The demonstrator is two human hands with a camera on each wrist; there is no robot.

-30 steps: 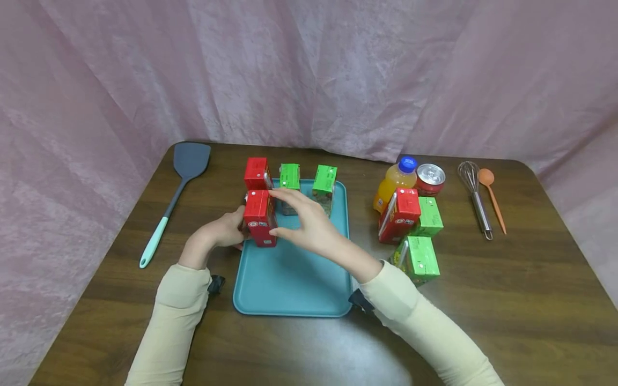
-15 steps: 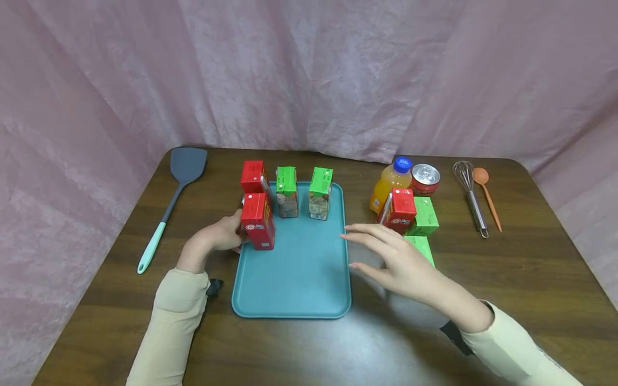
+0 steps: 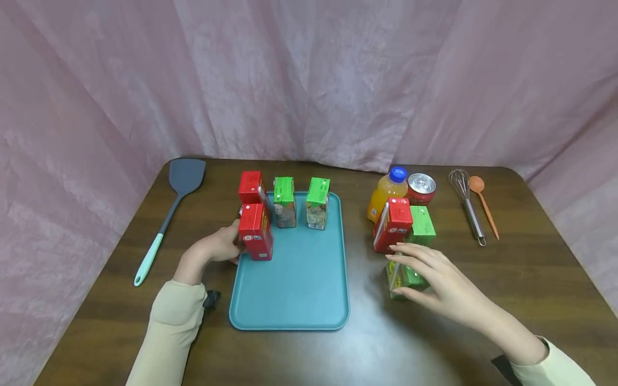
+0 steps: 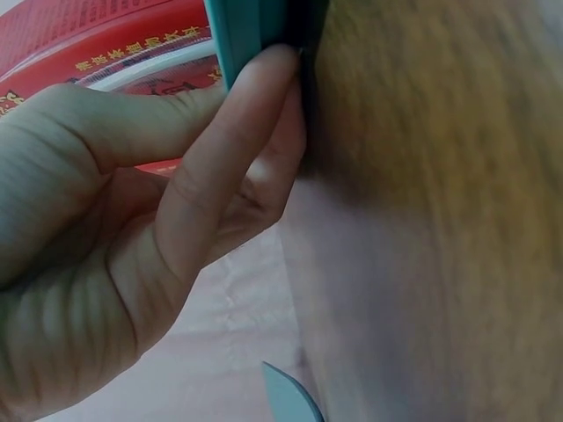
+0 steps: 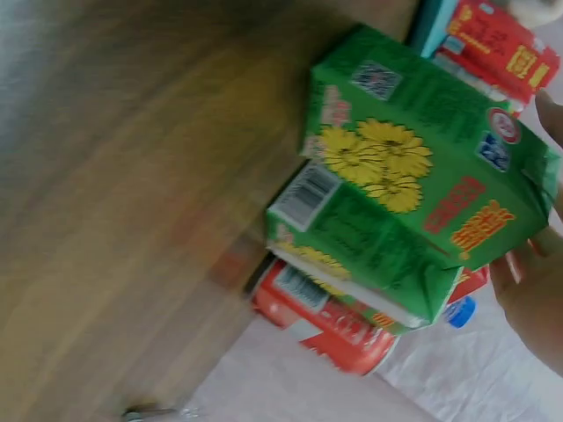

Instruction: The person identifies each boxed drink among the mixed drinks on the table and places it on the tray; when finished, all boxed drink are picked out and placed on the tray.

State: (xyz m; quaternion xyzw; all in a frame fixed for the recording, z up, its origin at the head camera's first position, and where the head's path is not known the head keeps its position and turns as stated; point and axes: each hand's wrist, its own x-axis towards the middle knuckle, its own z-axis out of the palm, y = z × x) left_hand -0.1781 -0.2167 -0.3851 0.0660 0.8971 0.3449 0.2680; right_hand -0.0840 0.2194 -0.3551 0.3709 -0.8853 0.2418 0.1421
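My left hand (image 3: 219,245) (image 4: 114,193) pinches the left rim of the blue tray (image 3: 294,295) (image 4: 236,35) between thumb and fingers. Just beside it a red carton (image 3: 256,233) stands upright on the tray, with a second red carton (image 3: 251,185) behind. Two green cartons (image 3: 285,206) (image 3: 317,206) stand along the tray's back. Right of the tray, my right hand (image 3: 454,289) (image 5: 537,290) hovers with spread fingers over the nearest green carton (image 3: 396,276) (image 5: 413,149). Whether the fingertips touch it, I cannot tell.
Behind that carton stand a red carton (image 3: 393,228), another green carton (image 3: 422,225), an orange drink bottle (image 3: 388,193) and a can (image 3: 421,188). Farther right lie a whisk (image 3: 468,206) and an orange spoon (image 3: 484,206); a spatula (image 3: 169,217) lies at the left.
My right hand has left the front red carton on the tray and moved right to the nearest green carton. The left hand has stayed at the tray's rim.
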